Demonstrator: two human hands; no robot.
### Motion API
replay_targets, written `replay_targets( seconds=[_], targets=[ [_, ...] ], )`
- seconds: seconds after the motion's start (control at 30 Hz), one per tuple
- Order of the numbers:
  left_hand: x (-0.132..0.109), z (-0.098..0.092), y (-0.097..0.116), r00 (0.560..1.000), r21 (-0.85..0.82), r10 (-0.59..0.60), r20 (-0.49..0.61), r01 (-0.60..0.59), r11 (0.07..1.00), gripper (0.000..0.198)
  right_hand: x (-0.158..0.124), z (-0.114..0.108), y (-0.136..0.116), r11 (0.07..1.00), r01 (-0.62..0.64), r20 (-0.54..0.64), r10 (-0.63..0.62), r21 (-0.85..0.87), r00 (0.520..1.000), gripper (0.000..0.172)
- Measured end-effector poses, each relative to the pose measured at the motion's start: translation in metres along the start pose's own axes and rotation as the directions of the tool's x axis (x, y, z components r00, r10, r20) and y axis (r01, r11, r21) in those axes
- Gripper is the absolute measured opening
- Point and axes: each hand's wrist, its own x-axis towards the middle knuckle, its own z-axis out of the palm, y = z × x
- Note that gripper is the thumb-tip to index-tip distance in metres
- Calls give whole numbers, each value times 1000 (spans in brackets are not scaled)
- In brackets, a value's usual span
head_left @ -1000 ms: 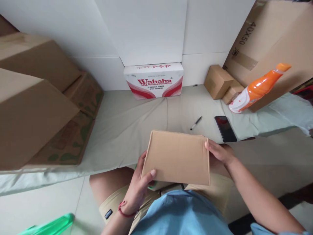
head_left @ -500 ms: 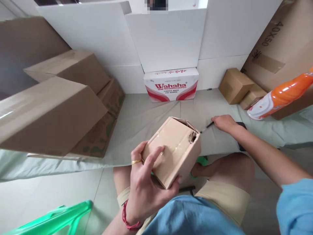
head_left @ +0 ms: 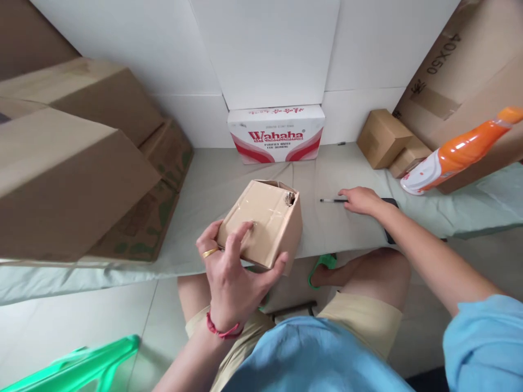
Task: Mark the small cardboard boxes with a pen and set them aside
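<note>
My left hand (head_left: 231,272) grips a small tan cardboard box (head_left: 261,218) by its near end. One finger rests on the top face and the thumb lies along the side. The box is tilted over the table edge, with a torn hole (head_left: 290,198) at its far right corner. My right hand (head_left: 362,200) is low over the cloth, thumb and index finger apart on either side of a black pen (head_left: 333,201). The pen lies flat on the cloth, its right end hidden by the fingers. A dark flat object (head_left: 391,231) is partly under my right wrist.
A Wahaba-style white and red carton marked Wahaha (head_left: 275,136) stands against the wall. Large cardboard boxes (head_left: 73,179) fill the left. Smaller boxes (head_left: 384,139) and an orange bottle (head_left: 457,155) stand right. A green plastic stool (head_left: 81,362) is on the floor.
My right hand has lowered the pen from a tilted hold to flat on the cloth, and its fingers have parted. The box has come down toward the table edge in my left hand.
</note>
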Motion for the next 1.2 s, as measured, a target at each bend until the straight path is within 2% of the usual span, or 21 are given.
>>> replay_targets(
  seconds=[0.07,0.13,0.23,0.3,0.37,0.43,0.47,0.5,0.53,0.57,0.6,0.63,0.67,0.73,0.8,0.9,1.0,1.07,1.13,1.2],
  targets=[
    [-5,2,8,997,8,74,31,-74,997,88,5,1,-7,1000,19,10,-19,18,1000,42],
    [-10,-2,15,975,1,176,137,-178,984,95,8,2,-13,999,22,0,-22,45,1000,30],
    [-12,-14,17,934,0,247,258,-255,967,70,8,-1,-18,992,3,-67,6,128,998,20],
    [-8,-21,14,932,32,260,253,-277,960,55,3,-7,-20,976,-24,-149,58,217,987,19],
    [2,-23,11,911,38,341,232,-359,932,42,-5,-16,-24,951,-44,-236,120,305,964,19],
    [18,-22,11,828,-37,495,264,-504,863,34,-18,-28,-31,880,-3,-332,182,475,926,17],
    [26,-21,13,773,-94,563,293,-563,821,35,-25,-35,-36,779,70,-369,214,623,904,17],
    [34,-19,16,725,-146,606,329,-595,790,36,-34,-42,-41,610,173,-390,242,773,889,16],
    [41,-18,20,694,-181,617,371,-598,781,40,-43,-49,-47,381,281,-394,263,881,881,18],
    [46,-18,25,683,-198,605,410,-581,790,44,-52,-57,-53,140,362,-387,270,922,882,22],
    [50,-17,29,686,-204,580,440,-553,808,50,-61,-65,-59,-54,400,-374,259,915,890,26],
    [53,-17,33,699,-201,546,462,-517,832,53,-69,-72,-66,-167,404,-362,235,899,902,27],
    [53,-17,37,712,-203,516,476,-482,852,55,-77,-79,-72,-232,398,-351,216,888,911,25],
    [52,-17,40,739,-212,471,482,-422,881,52,-88,-88,-83,-301,371,-325,194,878,926,20],
    [48,-17,40,758,-222,452,470,-395,892,51,-94,-92,-94,-343,334,-293,166,878,942,21],
    [46,-14,36,767,-244,470,437,-401,883,61,-93,-92,-108,-364,299,-273,122,882,954,25],
    [47,-12,35,768,-265,472,432,-392,881,67,-88,-90,-121,-394,321,-292,134,861,947,27],
    [48,-14,34,778,-311,483,403,-380,871,61,-87,-90,-128,-413,352,-310,168,840,936,28],
    [47,-20,31,830,-356,470,301,-359,863,45,-89,-89,-133,-397,405,-345,217,824,913,26],
    [40,-28,19,919,-332,371,132,-312,890,30,-94,-84,-133,-348,478,-393,289,806,873,24]
  ],
)
